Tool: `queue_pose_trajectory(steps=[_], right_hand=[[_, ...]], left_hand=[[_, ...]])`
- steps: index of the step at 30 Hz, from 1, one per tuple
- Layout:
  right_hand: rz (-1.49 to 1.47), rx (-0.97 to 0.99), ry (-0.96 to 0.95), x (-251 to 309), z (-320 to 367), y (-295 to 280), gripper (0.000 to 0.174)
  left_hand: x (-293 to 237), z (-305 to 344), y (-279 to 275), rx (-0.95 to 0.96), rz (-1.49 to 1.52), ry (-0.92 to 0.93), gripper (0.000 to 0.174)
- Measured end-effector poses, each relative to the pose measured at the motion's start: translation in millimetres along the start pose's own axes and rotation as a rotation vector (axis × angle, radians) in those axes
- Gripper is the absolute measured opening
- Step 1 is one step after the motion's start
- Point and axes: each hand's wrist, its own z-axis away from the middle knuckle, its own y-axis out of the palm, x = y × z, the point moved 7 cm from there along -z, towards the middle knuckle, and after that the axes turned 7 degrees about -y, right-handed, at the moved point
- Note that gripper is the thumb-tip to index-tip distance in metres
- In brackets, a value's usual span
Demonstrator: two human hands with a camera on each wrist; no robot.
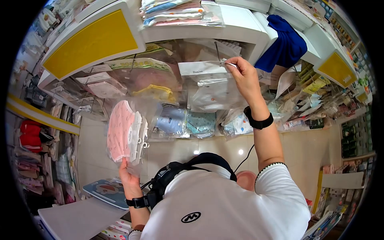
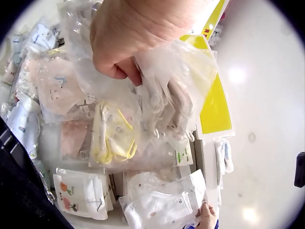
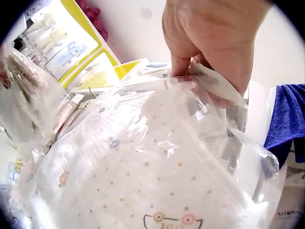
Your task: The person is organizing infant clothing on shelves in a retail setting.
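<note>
Right fingers (image 3: 182,64): pinching the top edge of a white header card (image 1: 203,68). The card closes a clear packet (image 1: 214,94) of white fabric, printed with coloured dots and small figures; the packet hangs below the right hand (image 1: 246,78), in front of the display shelf. A metal hook (image 1: 217,49) stands directly behind the card; whether the card is threaded on it cannot be determined.

Left fingers (image 2: 128,70): curled and grasping a stack of bagged garments. In the head view, the left hand (image 1: 129,176) grips this stack at its lower end. The outermost item is a pink patterned garment (image 1: 120,130); white plastic hangers (image 1: 137,138) project along its right side. The stack is held out to the left of the white packet, apart from it.

Each wrist carries a black band: right band (image 1: 260,119), left band (image 1: 138,202).

Between stack and white packet: a yellow-trimmed packet (image 1: 160,95); below it, a blue packet (image 1: 171,120) and, adjoining, a teal packet (image 1: 201,124).

Upper shelf surface: folded cloths (image 1: 172,14). Left front: yellow panel (image 1: 92,44). Right: dark blue towel (image 1: 282,44), draped over the edge.
</note>
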Motion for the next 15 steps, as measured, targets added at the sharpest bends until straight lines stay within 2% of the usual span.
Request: queue_pose_trajectory(steps=[5, 8, 10, 11, 13, 14, 15], right_hand=[[0.077, 0.025, 0.019, 3, -7, 1, 0.012], [0.273, -0.032, -0.051, 9, -9, 0, 0.011], [0.428, -0.126, -0.184, 18, -9, 2, 0.009], [0.501, -0.13, -0.172, 18, -9, 3, 0.011], [0.658, -0.175, -0.189, 9, -10, 7, 0.012], [0.664, -0.175, -0.162, 9, -13, 10, 0.012], [0.684, -0.158, -0.072, 4, -15, 13, 0.013]], left_hand=[[11, 0, 4, 0.031, 0.034, 0.033, 0.039], [19, 7, 13, 0.077, 0.003, 0.039, 0.038], [26, 21, 25, -0.096, -0.059, 0.07, 0.037], [25, 31, 24, -0.205, -0.075, 0.1, 0.037], [24, 28, 10, -0.189, -0.109, 0.122, 0.035], [25, 28, 9, -0.097, -0.067, 0.083, 0.032], [20, 24, -6, -0.141, -0.085, 0.115, 0.031]])
